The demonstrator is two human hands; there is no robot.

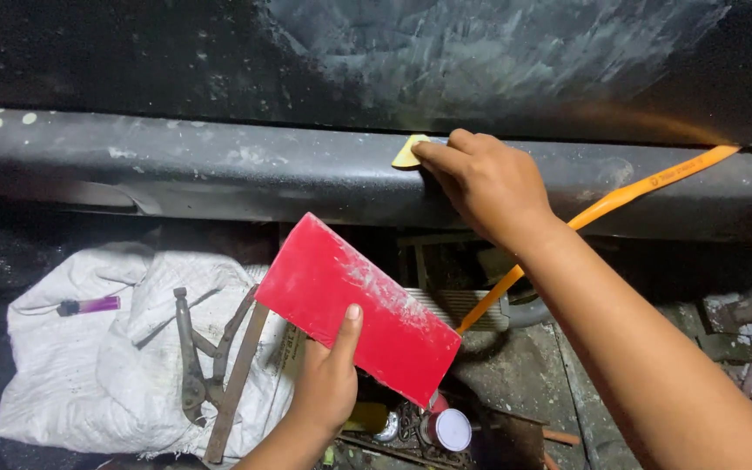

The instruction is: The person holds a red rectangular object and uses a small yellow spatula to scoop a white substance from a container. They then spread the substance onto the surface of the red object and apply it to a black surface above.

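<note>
Now: left hand [328, 383] at 6 o'clock clamps red flat board [357, 306], thumb on top. Right hand [485, 184] at 12 pinches yellow spreader [407, 154] vs dark car panel [219, 170]. Pliers [195, 352] on white sack [97, 365] at 8.

Quick count: two hands, left hand [328, 383] and right hand [485, 187]. One flat red rectangular board [354, 305], one small yellow putty scraper [408, 154], one long orange plastic strip [620, 202]. Left of the hands: one white woven sack [115, 365], one purple lighter [89, 305], one rusty metal pliers [198, 365].
</note>
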